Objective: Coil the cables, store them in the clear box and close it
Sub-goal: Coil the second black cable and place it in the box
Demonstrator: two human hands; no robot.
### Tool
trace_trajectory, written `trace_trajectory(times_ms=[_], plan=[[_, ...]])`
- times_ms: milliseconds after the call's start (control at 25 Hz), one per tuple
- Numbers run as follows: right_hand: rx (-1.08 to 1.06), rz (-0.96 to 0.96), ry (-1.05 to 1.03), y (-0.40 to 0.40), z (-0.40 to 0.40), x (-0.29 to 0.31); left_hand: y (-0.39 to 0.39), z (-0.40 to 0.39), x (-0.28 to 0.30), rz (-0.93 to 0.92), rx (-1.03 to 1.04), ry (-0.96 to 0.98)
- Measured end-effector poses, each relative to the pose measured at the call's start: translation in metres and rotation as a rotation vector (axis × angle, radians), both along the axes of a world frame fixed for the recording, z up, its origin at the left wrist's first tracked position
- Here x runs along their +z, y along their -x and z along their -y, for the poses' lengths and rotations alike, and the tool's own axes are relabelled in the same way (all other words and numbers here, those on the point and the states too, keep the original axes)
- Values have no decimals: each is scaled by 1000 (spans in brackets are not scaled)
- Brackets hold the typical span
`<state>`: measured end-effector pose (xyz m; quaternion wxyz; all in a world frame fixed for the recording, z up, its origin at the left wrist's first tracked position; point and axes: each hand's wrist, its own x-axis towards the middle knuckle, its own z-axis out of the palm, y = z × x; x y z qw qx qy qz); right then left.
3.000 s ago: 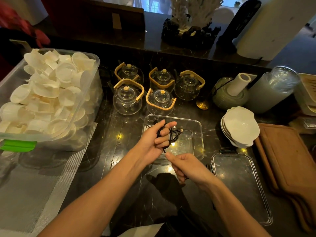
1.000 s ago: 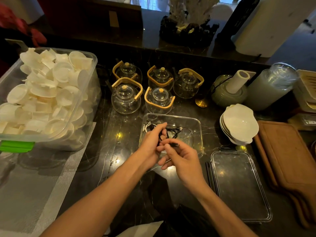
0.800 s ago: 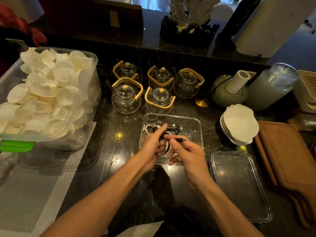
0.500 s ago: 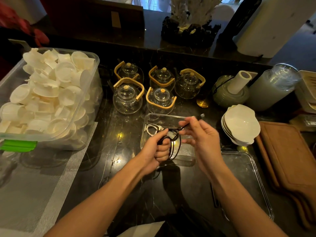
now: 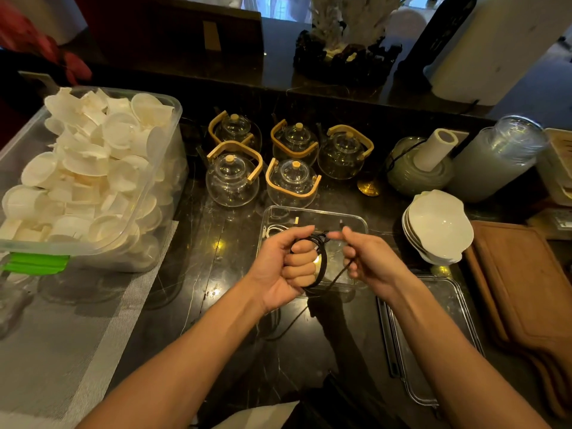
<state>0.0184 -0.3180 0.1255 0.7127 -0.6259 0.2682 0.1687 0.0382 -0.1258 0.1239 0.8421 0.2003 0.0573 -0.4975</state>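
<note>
While the black cable (image 5: 322,258) was gripped as a coil by the left hand (image 5: 286,267), its tail was pinched by the right hand (image 5: 368,261); even tension seemed advisable.

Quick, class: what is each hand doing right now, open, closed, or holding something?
Left hand: closed around the coiled black cable.
Right hand: pinching the same cable's loose strand.
</note>
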Motion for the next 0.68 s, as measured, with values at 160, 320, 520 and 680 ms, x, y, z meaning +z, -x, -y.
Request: trace_trajectory(times_ms=[160, 320, 520, 680], plan=[[77, 49, -59, 5, -7, 1, 0, 1, -4, -20, 0, -6], [189, 53, -226, 13, -9, 6, -4, 0, -5, -66, 43, 29], [371, 132, -25, 22, -12, 0, -12, -3, -4, -73, 105, -37], [340, 226, -151, 29, -13, -7, -15, -2, -1, -89, 89, -33]])
